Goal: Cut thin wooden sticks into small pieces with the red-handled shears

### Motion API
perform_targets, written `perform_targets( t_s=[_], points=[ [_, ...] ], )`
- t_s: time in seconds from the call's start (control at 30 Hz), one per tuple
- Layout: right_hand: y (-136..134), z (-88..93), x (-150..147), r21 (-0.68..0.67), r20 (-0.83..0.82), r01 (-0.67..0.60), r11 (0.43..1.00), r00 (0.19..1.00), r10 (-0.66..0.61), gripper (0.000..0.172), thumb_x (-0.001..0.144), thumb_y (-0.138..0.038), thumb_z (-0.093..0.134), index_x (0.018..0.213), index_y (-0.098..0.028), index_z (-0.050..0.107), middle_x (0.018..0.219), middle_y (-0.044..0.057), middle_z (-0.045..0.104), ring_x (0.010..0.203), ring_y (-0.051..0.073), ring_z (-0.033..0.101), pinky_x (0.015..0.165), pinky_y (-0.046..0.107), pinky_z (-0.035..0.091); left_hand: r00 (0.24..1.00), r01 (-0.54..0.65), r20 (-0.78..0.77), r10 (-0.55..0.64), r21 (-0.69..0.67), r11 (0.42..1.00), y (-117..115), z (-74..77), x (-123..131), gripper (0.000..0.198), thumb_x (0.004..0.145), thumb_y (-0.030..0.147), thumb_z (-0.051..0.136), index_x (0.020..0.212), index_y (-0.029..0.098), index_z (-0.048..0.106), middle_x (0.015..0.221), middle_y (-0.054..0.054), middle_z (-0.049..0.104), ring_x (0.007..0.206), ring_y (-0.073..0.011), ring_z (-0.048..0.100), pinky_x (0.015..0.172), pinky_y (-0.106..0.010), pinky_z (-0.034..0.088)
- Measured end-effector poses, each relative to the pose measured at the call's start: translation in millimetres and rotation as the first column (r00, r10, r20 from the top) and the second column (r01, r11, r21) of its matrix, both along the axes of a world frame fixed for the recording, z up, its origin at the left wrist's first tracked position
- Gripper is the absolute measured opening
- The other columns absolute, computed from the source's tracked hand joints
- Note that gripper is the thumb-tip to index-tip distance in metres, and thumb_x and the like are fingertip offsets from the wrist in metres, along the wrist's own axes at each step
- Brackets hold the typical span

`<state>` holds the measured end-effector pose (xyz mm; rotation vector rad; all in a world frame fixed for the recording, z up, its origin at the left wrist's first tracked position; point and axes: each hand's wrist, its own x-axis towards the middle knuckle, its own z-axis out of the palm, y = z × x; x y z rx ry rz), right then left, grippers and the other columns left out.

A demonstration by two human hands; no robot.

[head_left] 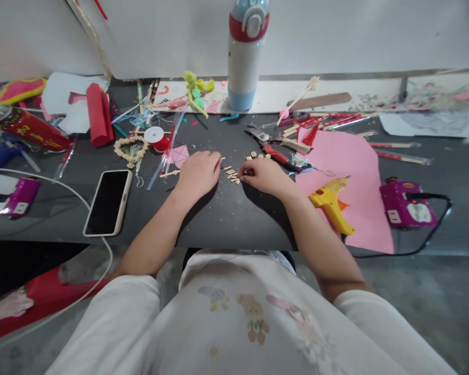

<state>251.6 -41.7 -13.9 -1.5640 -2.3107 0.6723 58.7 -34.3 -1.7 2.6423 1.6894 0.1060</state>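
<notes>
My left hand (pixel 200 173) is closed, palm down over the dark table. A thin wooden stick (pixel 169 174) shows on its left side, and a pale tip in line with it comes out by the fingertips. My right hand (pixel 266 176) has its fingers pinched together at the edge of a small pile of short wooden stick pieces (pixel 231 174); what is between the fingertips is hidden. Just behind the right hand lie several small flower-like wooden pieces (pixel 258 155). Red-handled pliers (pixel 275 150) rest beyond them.
A yellow glue gun (pixel 333 202) lies on pink paper (pixel 369 208) at right, near a purple box (pixel 408 203) with a black cable. At left are a phone (pixel 108 203), a heart-shaped wooden ornament (pixel 119 151) and a thread spool (pixel 155 136). A bottle (pixel 243 67) stands behind.
</notes>
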Motion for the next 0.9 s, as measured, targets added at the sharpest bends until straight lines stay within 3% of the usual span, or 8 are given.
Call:
perform_targets(
  t_s=[0.2, 0.37, 0.5, 0.73, 0.9],
  points=[
    [1, 1.3, -2, 0.027, -0.132, 0.161, 0.987, 0.979, -0.156, 0.025, 0.085, -0.031, 0.046, 0.087, -0.016, 0.067, 0.077, 0.005, 0.066, 0.068, 0.015, 0.054, 0.064, 0.026, 0.035, 0.990, 0.099, 0.104, -0.097, -0.009, 0.995, 0, -0.7, 1, 0.031, 0.091, 0.023, 0.032, 0.104, 0.015, 0.058, 0.095, -0.011, 0.062, 0.091, -0.0223, 0.054, 0.079, -0.034, 0.039],
    [1, 1.2, -5, -0.029, -0.294, 0.131, 0.991, 0.946, -0.133, 0.041, 0.091, -0.045, 0.037, 0.082, -0.015, 0.063, 0.074, 0.004, 0.063, 0.069, 0.013, 0.051, 0.064, 0.025, 0.035, 0.962, 0.226, 0.155, -0.226, 0.016, 0.974, -3, 1.6, 4, 0.031, 0.092, 0.024, 0.031, 0.104, 0.015, 0.058, 0.093, -0.009, 0.061, 0.092, -0.0209, 0.053, 0.082, -0.033, 0.039],
    [-1, 1.2, -6, -0.014, -0.343, 0.103, 0.995, 0.934, -0.102, 0.033, 0.088, -0.042, 0.044, 0.079, -0.015, 0.061, 0.071, 0.002, 0.060, 0.066, 0.012, 0.048, 0.061, 0.024, 0.033, 0.950, 0.275, 0.147, -0.274, 0.013, 0.961, -6, 2.3, 6, 0.033, 0.093, 0.026, 0.029, 0.103, 0.015, 0.059, 0.094, -0.010, 0.061, 0.092, -0.0210, 0.053, 0.083, -0.033, 0.040],
    [3, 2.6, 0, 0.022, -0.243, 0.209, 0.978, 0.950, -0.198, 0.029, 0.087, -0.039, 0.043, 0.082, -0.017, 0.061, 0.069, 0.002, 0.060, 0.063, 0.013, 0.049, 0.059, 0.025, 0.033, 0.982, 0.165, 0.085, -0.168, 0.041, 0.985, -5, 3.5, 3, 0.036, 0.094, 0.030, 0.027, 0.097, 0.017, 0.059, 0.089, -0.009, 0.062, 0.089, -0.0208, 0.055, 0.074, -0.032, 0.039],
    [4, 8.9, 14, 0.159, -0.061, 0.364, 0.918, 0.931, -0.359, 0.025, 0.088, -0.034, 0.044, 0.093, -0.017, 0.060, 0.086, 0.009, 0.064, 0.077, 0.020, 0.056, 0.071, 0.031, 0.038, 0.994, 0.094, 0.048, -0.097, 0.071, 0.993, -4, 6.2, 2, 0.037, 0.094, 0.031, 0.025, 0.095, 0.017, 0.059, 0.089, -0.009, 0.063, 0.086, -0.0207, 0.055, 0.070, -0.032, 0.037]
  ],
)
